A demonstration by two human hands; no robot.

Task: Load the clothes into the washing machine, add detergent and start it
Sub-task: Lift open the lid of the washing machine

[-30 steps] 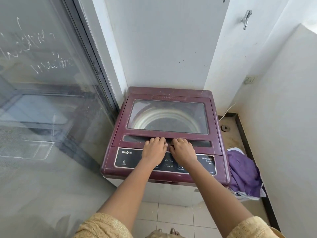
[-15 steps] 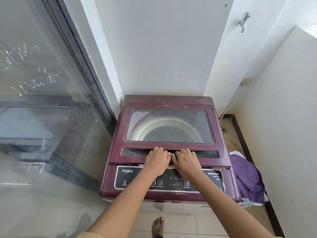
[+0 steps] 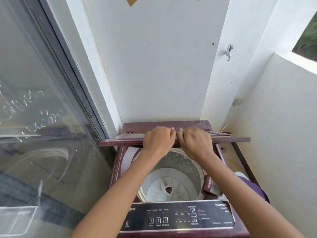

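Where half a second ago the lid (image 3: 229, 136) lay flat, you now hold it raised, folded — left hand (image 3: 158, 140) and right hand (image 3: 194, 140) curled over its front edge. Drum (image 3: 171, 179): exposed, no clothes inside. Purple clothes (image 3: 253, 188) — beside the washing machine (image 3: 178, 219), not yet loaded.

Washing machine (image 3: 120, 186) stands in a corner: glass door (image 3: 42, 117) to its left, wall behind, low wall to its right. Lid (image 3: 120, 142) raised, folded, at the rear over the drum (image 3: 171, 177). Left hand (image 3: 158, 140) and right hand (image 3: 194, 141) side by side on the lid's edge. Control panel (image 3: 176, 216) at the front. Clothes (image 3: 253, 188) on the floor, right of the machine. Tap (image 3: 228, 52) on the wall, upper right.
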